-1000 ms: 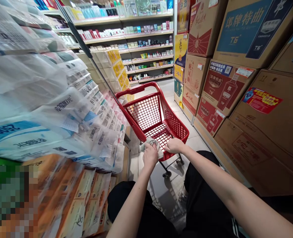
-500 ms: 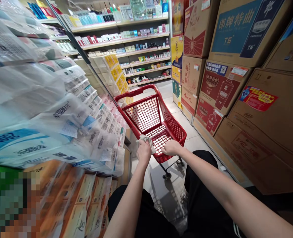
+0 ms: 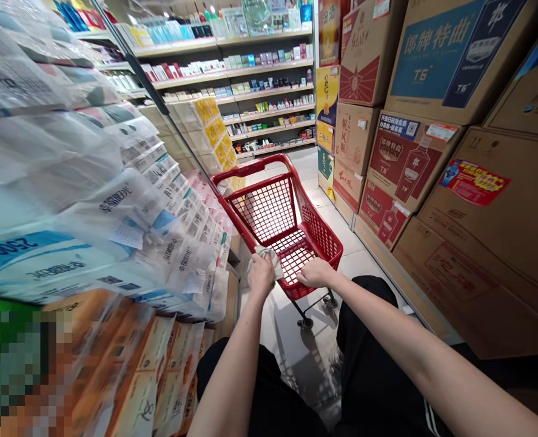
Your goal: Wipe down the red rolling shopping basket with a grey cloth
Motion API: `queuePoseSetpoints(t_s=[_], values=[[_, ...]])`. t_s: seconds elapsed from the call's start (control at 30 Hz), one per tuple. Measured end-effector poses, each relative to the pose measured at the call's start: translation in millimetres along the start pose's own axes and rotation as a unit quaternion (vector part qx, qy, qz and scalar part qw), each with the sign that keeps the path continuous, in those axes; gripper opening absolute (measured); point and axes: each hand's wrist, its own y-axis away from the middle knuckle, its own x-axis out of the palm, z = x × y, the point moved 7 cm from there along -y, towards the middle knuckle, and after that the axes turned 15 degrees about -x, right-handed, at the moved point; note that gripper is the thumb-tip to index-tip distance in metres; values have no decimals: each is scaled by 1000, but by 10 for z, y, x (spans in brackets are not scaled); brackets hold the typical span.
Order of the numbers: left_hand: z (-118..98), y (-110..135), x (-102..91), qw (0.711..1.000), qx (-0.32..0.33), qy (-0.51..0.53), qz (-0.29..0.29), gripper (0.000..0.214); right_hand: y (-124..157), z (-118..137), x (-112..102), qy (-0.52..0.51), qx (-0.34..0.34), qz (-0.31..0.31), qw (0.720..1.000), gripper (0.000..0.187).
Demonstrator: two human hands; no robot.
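A red plastic shopping cart (image 3: 326,227) with a grid basket stands on the floor before my knees, its handle at the far side. My left hand (image 3: 260,273) is closed around a pale grey cloth (image 3: 272,260) and presses it to the cart's near left rim. On the near edge of the basket, my right hand (image 3: 315,273) grips the red rim with curled fingers. Through the grid the inside of the basket shows pale floor. A black pole (image 3: 153,85) rises from the handle end toward the upper left.
Wrapped tissue packs (image 3: 159,243) are stacked close on my left, with orange packs (image 3: 109,358) below them. Cardboard cartons (image 3: 473,243) line the right side. Shelves of small goods (image 3: 269,85) stand at the back, past the tiled floor (image 3: 327,212).
My left hand has shifted slightly left and up along the cart's rim with the cloth. The right hand keeps its place on the near edge.
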Motion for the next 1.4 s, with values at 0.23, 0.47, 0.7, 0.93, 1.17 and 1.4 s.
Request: queuePoseSetpoints(t_s=[0.23,0.47,0.7,0.93,1.17,1.4], values=[[-77,-131,-88,997,2,-14,-82,41,-4,-21,2,-5,7,-2,1000,55],[-75,489,14,959,221,-2,-176,50,104,-64,-9,1,-5,-1,1000,53],[-213,732,20,918,374,-10,-134,32,166,-53,-30,18,-7,-19,1000,52],[-251,258,-211,914,365,-31,-174,21,44,28,-15,-10,1,-7,1000,54],[-243,553,-11,886,443,-23,-136,16,67,-61,2,4,-10,-12,1000,53],[-201,821,49,853,514,-27,-93,15,209,-102,33,27,-25,-17,999,50]])
